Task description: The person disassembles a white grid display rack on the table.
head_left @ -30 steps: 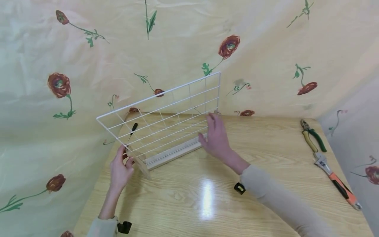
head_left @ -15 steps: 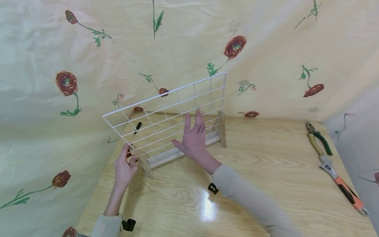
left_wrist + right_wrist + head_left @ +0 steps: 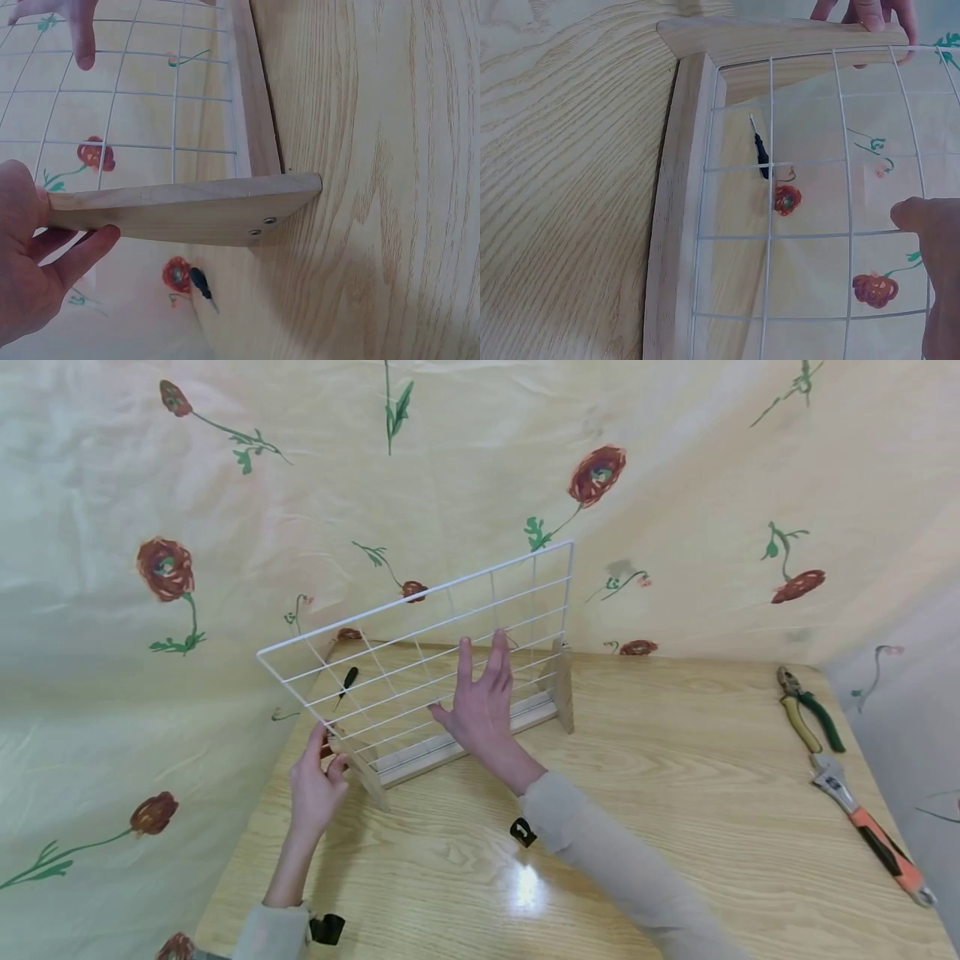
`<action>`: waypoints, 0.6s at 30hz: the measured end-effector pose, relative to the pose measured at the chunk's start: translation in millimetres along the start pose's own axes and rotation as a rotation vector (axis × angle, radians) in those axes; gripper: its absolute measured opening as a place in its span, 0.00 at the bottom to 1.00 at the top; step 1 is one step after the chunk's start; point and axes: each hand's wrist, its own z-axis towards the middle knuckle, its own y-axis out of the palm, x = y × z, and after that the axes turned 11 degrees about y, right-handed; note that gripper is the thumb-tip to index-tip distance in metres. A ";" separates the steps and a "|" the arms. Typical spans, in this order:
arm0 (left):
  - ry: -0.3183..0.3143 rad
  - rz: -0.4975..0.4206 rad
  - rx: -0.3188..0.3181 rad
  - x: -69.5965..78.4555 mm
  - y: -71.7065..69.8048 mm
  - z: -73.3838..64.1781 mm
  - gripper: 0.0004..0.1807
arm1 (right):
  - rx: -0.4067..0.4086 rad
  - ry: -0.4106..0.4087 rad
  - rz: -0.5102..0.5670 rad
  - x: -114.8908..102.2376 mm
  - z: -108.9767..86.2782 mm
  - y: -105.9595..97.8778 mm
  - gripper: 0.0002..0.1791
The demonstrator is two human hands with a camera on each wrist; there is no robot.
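Note:
A white wire grid (image 3: 375, 611) leans back in a wooden stand with a crossbar (image 3: 420, 762) and two side pieces. My left hand (image 3: 317, 789) grips the raised end of the left side piece (image 3: 172, 208), thumb and fingers on either face. Two screw heads (image 3: 270, 220) show near that piece's lower end. With fingers spread, my right hand (image 3: 483, 703) lies against the front of the grid, its thumb at a wire in the right wrist view. The right side piece (image 3: 565, 693) stands at the crossbar's far end, touched by neither hand.
Behind the grid lies a small screwdriver (image 3: 350, 677) with a black handle. Pliers (image 3: 823, 724) with one green and one yellow handle lie at the table's right edge, above an adjustable wrench (image 3: 873, 839). Flower-patterned cloth (image 3: 465, 460) hangs behind the wooden table (image 3: 675, 760).
My right hand has moved left from the stand's right end to the middle of the grid, uncovering the right side piece. The left hand keeps its grip.

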 end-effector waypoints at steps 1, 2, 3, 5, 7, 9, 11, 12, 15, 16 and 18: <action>0.000 0.000 0.001 0.0 -0.3 0.1 0.25 | -0.013 0.011 0.001 -1.2 0.4 0.5 0.83; -0.001 0.001 0.000 -0.2 -0.5 0.1 0.24 | -0.022 0.021 0.002 -2.2 0.7 1.0 0.83; -0.004 0.002 -0.002 -0.5 -0.6 0.0 0.25 | -0.026 0.032 0.004 -3.1 1.3 1.3 0.83; -0.009 0.001 -0.001 -0.4 -0.7 0.0 0.25 | -0.031 0.049 0.002 -4.4 2.4 1.6 0.84; -0.014 0.005 -0.001 -0.2 -0.4 0.0 0.25 | -0.029 0.058 0.000 -5.0 3.4 1.9 0.84; -0.023 0.003 -0.003 -0.1 -0.3 0.3 0.26 | -0.029 0.066 -0.006 -5.1 4.2 1.9 0.83; -0.031 -0.001 -0.005 0.3 -0.2 0.7 0.26 | -0.029 0.068 -0.011 -4.7 4.8 2.0 0.82; -0.034 -0.003 -0.006 0.2 -0.1 0.7 0.26 | -0.032 0.068 -0.012 -4.6 5.2 1.6 0.82; -0.034 -0.007 -0.003 0.3 -0.1 0.7 0.26 | -0.049 0.072 -0.021 -4.1 5.8 -0.2 0.78; -0.030 -0.005 0.000 0.0 0.0 0.5 0.26 | -0.056 0.074 -0.025 -4.0 5.9 -0.7 0.77; -0.023 0.004 0.007 -0.5 0.1 0.1 0.26 | -0.072 0.080 -0.031 -4.1 6.2 -2.1 0.75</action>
